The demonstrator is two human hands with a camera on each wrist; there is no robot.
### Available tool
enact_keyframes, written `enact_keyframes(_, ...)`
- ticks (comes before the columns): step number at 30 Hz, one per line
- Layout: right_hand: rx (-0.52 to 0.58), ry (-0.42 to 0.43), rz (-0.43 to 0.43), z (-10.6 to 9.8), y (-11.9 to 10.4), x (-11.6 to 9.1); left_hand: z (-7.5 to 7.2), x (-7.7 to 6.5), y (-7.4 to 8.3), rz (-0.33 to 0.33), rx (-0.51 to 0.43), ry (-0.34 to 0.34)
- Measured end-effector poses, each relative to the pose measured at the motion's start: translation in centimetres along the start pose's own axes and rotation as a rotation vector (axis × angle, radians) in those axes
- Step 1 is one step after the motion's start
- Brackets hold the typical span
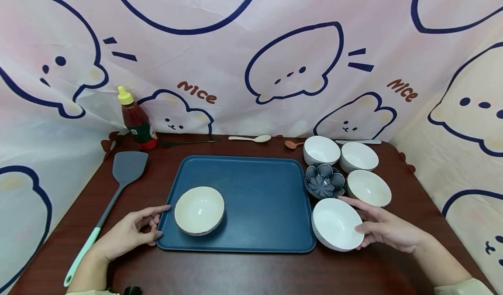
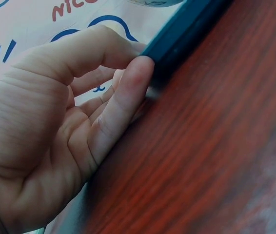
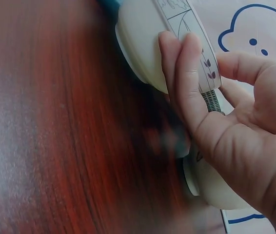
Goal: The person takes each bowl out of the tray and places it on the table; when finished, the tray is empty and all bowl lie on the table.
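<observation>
Along the left rim of the blue tray (image 1: 267,207), my left hand (image 1: 131,231) holds the edge with thumb and index fingertips; the other fingers curl inward. The left wrist view shows this hand (image 2: 79,102) against the tray edge (image 2: 177,36). A cream bowl (image 1: 199,210) sits upright on the tray's left part. My right hand (image 1: 387,229) grips a white bowl (image 1: 338,223) by its right side, next to the tray's right edge. In the right wrist view, that bowl (image 3: 145,41) has a leaf-patterned band, and fingers (image 3: 189,83) lie against its outside.
A dark flower-shaped bowl (image 1: 324,181) and white bowls (image 1: 321,150), (image 1: 359,156), (image 1: 368,187) cluster at right. Left stand a spatula (image 1: 129,168) and a red sauce bottle (image 1: 137,122). Along the back lie a white spoon (image 1: 261,138) and a brown spoon (image 1: 291,145).
</observation>
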State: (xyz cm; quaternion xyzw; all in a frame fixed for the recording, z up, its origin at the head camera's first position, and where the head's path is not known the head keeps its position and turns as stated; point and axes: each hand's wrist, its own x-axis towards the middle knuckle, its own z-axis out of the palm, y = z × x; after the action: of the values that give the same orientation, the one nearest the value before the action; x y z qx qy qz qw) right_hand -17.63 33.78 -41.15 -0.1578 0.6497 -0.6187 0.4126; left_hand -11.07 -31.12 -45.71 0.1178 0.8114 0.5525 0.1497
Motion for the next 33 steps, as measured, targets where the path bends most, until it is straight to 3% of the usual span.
enact_keyframes(13, -0.045, 0.035, 0.026, -0.7, 1.0, -0.4, 0.0, 0.1, 0.0, 0.002, 0.001, -0.003)
enact_keyframes(20, -0.111, 0.059, 0.058, 0.4, -0.2, -1.2, -0.1, 0.0, -0.1, 0.006, -0.003, -0.009)
enact_keyframes(28, -0.265, 0.062, -0.071, 0.3, -2.7, -2.4, 0.0, 0.0, 0.0, 0.003, 0.014, 0.000)
enact_keyframes(33, -0.282, 0.048, -0.194, 0.2, -3.4, -1.4, -0.1, -0.1, 0.0, -0.008, 0.012, 0.004)
